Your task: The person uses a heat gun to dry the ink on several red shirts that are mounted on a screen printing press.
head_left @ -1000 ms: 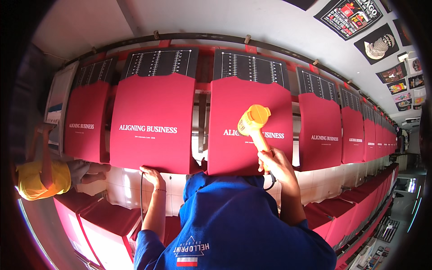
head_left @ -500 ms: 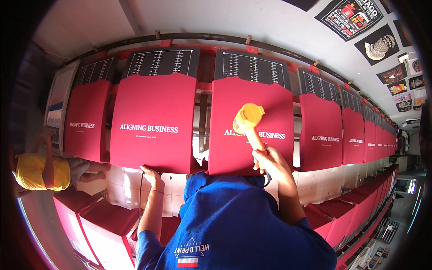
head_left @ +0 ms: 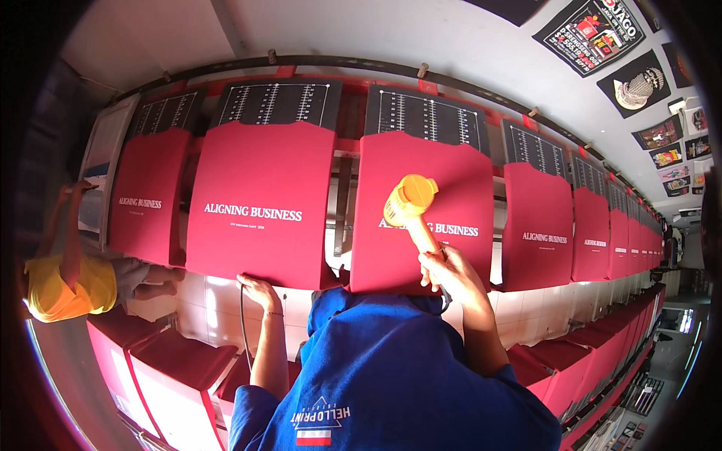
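My right hand is wrapped round the handle of a yellow-orange hair dryer. Its round head is over a red T-shirt with white lettering, hiding part of that print. The shirt is laid over a dark board marked with white scales. To the left, my left hand is closed on a thin dark cable that hangs down past my forearm. That hand is at the near edge of a second printed red T-shirt on its own board.
Several more printed red shirts line the curved row of boards to both sides. At the far left, a co-worker in a yellow shirt holds a framed screen. Another row of red shirts stands behind me. Posters hang at upper right.
The co-worker's arms have risen toward the framed screen. My left hand shifts slightly right with the cable. The dryer stays over the same shirt, moved only a little.
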A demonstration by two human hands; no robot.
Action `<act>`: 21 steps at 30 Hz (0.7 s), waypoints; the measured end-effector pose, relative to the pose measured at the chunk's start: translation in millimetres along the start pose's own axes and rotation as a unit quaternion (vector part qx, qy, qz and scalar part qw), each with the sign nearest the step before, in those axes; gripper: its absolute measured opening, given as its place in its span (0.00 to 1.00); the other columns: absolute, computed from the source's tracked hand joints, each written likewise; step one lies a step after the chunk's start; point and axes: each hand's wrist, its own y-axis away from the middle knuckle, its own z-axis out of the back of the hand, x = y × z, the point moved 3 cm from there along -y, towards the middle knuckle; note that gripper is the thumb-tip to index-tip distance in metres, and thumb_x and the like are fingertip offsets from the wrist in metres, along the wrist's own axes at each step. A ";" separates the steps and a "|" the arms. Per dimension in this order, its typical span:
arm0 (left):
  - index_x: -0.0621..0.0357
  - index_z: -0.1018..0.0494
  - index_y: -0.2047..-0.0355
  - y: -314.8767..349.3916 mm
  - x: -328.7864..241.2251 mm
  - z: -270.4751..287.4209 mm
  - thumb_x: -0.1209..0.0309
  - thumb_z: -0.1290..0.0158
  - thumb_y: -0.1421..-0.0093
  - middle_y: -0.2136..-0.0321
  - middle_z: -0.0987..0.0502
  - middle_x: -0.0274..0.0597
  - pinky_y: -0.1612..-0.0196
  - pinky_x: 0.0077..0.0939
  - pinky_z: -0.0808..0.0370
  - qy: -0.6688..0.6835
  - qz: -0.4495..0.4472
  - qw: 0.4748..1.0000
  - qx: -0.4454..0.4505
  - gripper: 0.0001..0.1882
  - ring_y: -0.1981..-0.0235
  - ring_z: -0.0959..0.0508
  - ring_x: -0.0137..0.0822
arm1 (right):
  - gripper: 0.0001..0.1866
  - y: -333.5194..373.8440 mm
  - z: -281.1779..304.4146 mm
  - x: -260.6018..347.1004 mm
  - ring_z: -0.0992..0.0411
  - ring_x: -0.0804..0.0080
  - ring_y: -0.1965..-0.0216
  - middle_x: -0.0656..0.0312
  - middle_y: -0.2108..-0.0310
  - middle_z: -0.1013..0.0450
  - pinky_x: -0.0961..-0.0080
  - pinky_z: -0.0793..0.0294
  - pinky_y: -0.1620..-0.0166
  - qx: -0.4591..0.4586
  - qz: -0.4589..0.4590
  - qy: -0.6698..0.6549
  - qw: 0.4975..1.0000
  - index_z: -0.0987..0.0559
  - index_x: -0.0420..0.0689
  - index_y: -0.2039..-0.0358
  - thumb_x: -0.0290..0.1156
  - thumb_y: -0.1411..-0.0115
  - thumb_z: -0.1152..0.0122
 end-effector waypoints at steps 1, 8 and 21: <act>0.72 0.36 0.43 4.2 -15.4 1.0 0.56 0.66 0.27 0.47 0.30 0.64 0.46 0.39 0.31 0.016 0.021 1.000 -0.007 0.28 0.48 0.28 0.53 | 0.14 0.2 1.0 1.9 0.28 0.81 0.77 0.67 0.75 0.30 0.84 0.29 0.78 -0.001 -0.010 0.007 1.000 0.28 0.41 0.61 0.39 0.36 0.41; 0.79 0.38 0.45 9.1 -32.5 7.6 0.64 0.65 0.27 0.44 0.34 0.68 0.39 0.37 0.36 -0.070 -0.047 0.996 0.009 0.25 0.43 0.32 0.55 | 0.15 0.6 -3.8 8.7 0.27 0.81 0.76 0.67 0.75 0.31 0.84 0.29 0.78 0.010 -0.001 0.018 1.000 0.28 0.40 0.61 0.40 0.36 0.41; 0.76 0.40 0.41 5.4 -20.6 6.2 0.68 0.67 0.28 0.42 0.36 0.68 0.37 0.40 0.37 -0.145 -0.058 0.988 0.008 0.23 0.41 0.34 0.57 | 0.15 21.9 19.1 3.1 0.27 0.82 0.77 0.66 0.74 0.30 0.86 0.30 0.79 -0.021 -0.003 -0.002 1.000 0.28 0.40 0.60 0.39 0.36 0.41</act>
